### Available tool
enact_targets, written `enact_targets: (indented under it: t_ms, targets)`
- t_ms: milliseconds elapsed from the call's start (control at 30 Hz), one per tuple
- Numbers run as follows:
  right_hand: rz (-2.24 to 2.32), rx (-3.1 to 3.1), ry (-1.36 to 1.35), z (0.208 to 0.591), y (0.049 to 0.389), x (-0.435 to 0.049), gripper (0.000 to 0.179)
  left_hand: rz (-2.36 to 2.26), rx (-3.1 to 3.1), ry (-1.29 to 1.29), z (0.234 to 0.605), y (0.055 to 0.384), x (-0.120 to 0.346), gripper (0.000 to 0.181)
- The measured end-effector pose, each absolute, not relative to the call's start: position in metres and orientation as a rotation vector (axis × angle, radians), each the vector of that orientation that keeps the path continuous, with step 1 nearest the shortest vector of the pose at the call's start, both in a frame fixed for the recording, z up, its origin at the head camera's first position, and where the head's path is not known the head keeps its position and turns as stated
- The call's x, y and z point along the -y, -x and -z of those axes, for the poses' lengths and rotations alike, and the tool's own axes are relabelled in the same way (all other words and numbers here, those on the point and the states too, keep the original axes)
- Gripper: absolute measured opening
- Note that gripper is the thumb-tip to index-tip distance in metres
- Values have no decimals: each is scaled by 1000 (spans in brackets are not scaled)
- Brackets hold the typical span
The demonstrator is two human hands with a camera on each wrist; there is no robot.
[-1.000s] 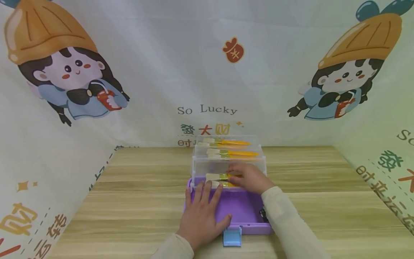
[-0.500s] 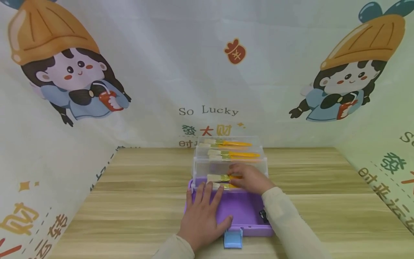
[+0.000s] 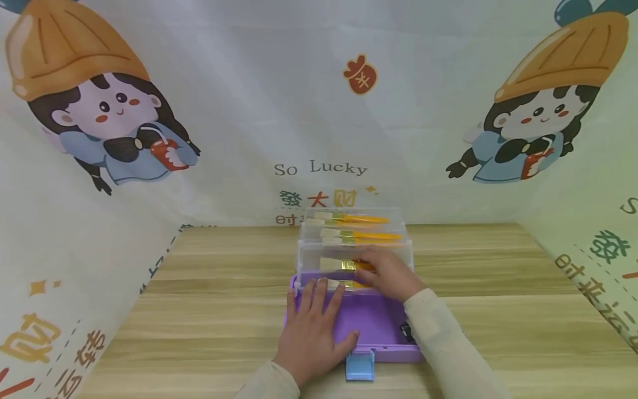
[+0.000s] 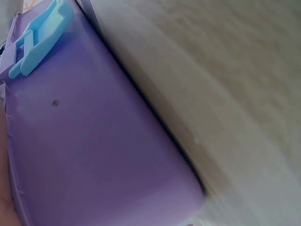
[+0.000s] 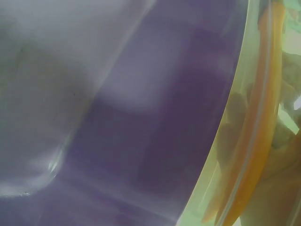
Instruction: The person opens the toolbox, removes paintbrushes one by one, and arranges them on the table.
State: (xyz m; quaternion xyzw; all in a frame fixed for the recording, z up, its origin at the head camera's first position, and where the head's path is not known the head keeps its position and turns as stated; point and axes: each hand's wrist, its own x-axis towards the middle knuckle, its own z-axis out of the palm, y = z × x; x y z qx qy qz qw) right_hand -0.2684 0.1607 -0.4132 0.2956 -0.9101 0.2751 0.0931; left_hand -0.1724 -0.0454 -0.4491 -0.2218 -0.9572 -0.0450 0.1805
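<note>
A purple box (image 3: 371, 318) stands unfolded on the table, with clear tiered trays (image 3: 310, 257) rising behind it. My left hand (image 3: 314, 338) rests on the box's left side with fingers spread. Over the lowest tray my right hand (image 3: 391, 274) pinches the yellow handle of a flat paintbrush (image 3: 333, 264), its pale bristles pointing left. Another paintbrush (image 3: 345, 285) lies just below it, partly covered by my hands. In the right wrist view an orange handle (image 5: 265, 94) shows close up beside clear plastic. The left wrist view shows the box's outer wall (image 4: 94, 136).
Several more paintbrushes (image 3: 371, 237) lie in the upper trays. A light blue latch (image 3: 360, 367) hangs at the box's front. Some small black thing (image 3: 406, 331) sits at the box's right inside. Printed cloth (image 3: 239, 111) surrounds the wooden table (image 3: 209, 310).
My right hand has risen slightly with the paintbrush, which now stands farther apart from the one below it. The left hand has kept its place on the box.
</note>
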Motion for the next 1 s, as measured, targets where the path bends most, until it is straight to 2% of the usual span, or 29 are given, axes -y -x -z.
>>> enact_targets:
  t_ms: [1000]
  targets:
    - [-749, 2560, -985, 409, 264, -161, 28, 146, 2700, 624, 452, 173, 47, 83]
